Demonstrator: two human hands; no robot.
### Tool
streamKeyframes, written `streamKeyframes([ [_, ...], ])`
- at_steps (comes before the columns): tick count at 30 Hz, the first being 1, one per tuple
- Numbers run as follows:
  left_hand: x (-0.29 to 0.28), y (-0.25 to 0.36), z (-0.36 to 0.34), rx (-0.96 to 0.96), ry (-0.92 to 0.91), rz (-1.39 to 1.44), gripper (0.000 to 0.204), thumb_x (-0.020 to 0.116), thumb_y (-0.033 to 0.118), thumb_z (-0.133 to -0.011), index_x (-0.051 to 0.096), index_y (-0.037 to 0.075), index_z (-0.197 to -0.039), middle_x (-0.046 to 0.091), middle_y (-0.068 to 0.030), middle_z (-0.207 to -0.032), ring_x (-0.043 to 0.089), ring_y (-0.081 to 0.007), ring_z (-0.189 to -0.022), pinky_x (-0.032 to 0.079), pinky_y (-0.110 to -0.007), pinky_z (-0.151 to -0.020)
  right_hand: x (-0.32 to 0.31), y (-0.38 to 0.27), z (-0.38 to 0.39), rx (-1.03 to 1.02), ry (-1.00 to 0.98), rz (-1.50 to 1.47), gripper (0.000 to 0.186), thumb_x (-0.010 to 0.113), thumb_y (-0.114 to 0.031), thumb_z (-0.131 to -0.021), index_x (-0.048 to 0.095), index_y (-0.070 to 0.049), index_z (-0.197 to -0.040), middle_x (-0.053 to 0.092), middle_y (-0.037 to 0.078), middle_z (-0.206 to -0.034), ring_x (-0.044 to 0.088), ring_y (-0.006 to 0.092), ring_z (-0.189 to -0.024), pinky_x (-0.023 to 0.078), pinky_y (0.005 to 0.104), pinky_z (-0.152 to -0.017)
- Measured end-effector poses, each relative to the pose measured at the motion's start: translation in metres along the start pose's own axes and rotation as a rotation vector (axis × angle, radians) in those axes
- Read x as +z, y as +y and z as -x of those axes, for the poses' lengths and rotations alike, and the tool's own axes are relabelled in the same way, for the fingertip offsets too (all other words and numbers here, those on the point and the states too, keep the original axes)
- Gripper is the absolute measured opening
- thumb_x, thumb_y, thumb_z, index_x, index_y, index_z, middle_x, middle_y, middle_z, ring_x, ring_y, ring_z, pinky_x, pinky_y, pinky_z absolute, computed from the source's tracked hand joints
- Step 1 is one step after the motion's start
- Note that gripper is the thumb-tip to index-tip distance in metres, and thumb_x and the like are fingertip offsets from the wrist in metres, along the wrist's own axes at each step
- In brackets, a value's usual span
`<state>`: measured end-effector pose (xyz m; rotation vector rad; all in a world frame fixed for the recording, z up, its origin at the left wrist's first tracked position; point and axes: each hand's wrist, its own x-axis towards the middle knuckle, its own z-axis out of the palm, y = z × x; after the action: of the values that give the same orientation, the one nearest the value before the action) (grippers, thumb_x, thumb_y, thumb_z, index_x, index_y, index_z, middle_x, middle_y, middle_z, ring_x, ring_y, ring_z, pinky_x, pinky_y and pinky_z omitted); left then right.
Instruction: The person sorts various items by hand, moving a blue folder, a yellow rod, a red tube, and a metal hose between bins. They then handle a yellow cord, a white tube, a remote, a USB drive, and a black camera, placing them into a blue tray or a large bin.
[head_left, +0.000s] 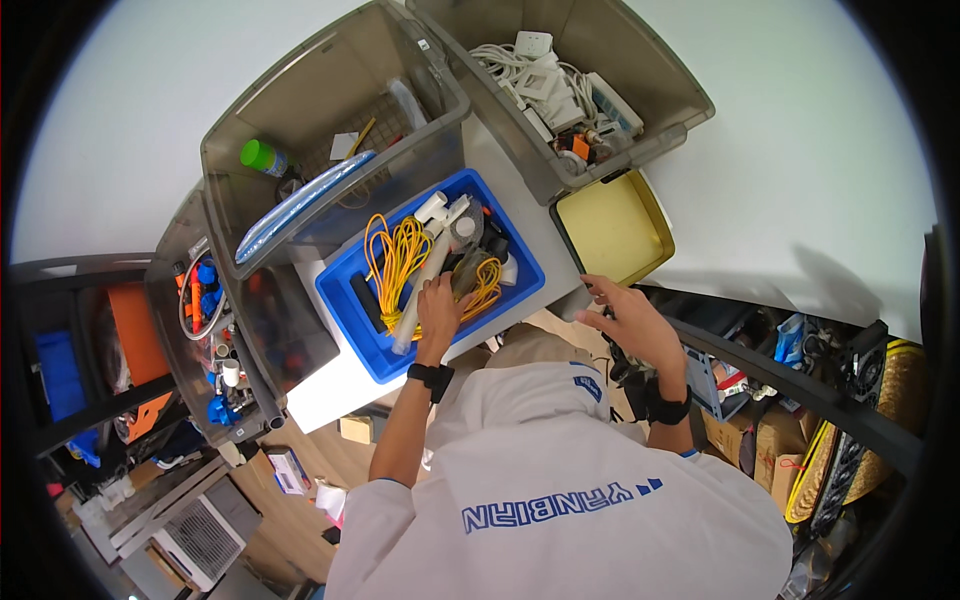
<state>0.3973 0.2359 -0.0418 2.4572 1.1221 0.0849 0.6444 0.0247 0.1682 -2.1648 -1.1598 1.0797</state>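
Inside the blue bin (352, 318), yellow cable (395, 262) lies beside the left hand (440, 305).

A blue plastic bin (352, 300) sits open and tilted on a white surface. Inside lie a coil of yellow cable (398, 262), a long white pipe (425, 280) and white fittings.
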Motion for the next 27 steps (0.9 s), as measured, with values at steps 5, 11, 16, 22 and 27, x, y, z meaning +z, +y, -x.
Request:
streamKeyframes([
  [5,-0.004,0.006,-0.001,-0.061,0.015,0.034,0.062,0.087,0.037,-0.077,0.066,0.001,-0.123,0.071,-0.021,-0.109,0.065,-0.0404,-0.107,0.052,-0.046,-0.094,-0.004,0.005,-0.003,-0.074,-0.006,-0.019,0.062,0.074,-0.039,-0.096,0.056,0.001,-0.14,0.068,0.025,-0.118,0.067,0.036,-0.108,0.052,0.0428,-0.095],
  [11,-0.077,0.028,0.015,-0.07,0.107,0.12,0.053,0.088,0.029,-0.074,0.072,0.002,-0.117,0.072,-0.0196,-0.1,0.065,-0.039,-0.102,0.054,-0.047,-0.089,-0.005,0.001,-0.016,-0.067,-0.086,-0.023,0.062,0.075,-0.035,-0.096,0.054,-0.002,-0.144,0.07,0.024,-0.121,0.069,0.0362,-0.109,0.054,0.0423,-0.094],
  [16,-0.161,0.07,0.05,0.089,0.207,0.272,0.055,0.09,0.025,-0.071,0.073,0.007,-0.12,0.07,-0.0148,-0.108,0.065,-0.0367,-0.099,0.053,-0.044,-0.089,0.003,-0.032,-0.032,-0.197,-0.049,-0.205,0.063,0.077,-0.028,-0.095,0.051,-0.004,-0.148,0.068,0.021,-0.13,0.069,0.0326,-0.114,0.055,0.0401,-0.097],
  [22,-0.218,0.099,0.09,-0.029,0.14,0.512,0.058,0.092,0.013,-0.069,0.072,0.007,-0.123,0.067,-0.0126,-0.116,0.067,-0.0326,-0.104,0.055,-0.039,-0.091,0.012,-0.061,-0.049,-0.312,-0.228,-0.465,0.064,0.077,-0.013,-0.094,0.049,-0.004,-0.151,0.067,0.018,-0.133,0.07,0.0231,-0.115,0.058,0.0351,-0.093],
  [27,-0.241,0.097,0.112,0.011,0.3,0.579,0.071,0.093,0.015,-0.072,0.065,0.014,-0.137,0.066,-0.0123,-0.121,0.065,-0.0308,-0.111,0.057,-0.039,-0.092,0.018,-0.076,-0.058,-0.218,-0.417,-0.684,0.07,0.081,0.0,-0.087,0.05,-0.003,-0.15,0.061,0.013,-0.138,0.069,0.0231,-0.115,0.058,0.035,-0.096],
])
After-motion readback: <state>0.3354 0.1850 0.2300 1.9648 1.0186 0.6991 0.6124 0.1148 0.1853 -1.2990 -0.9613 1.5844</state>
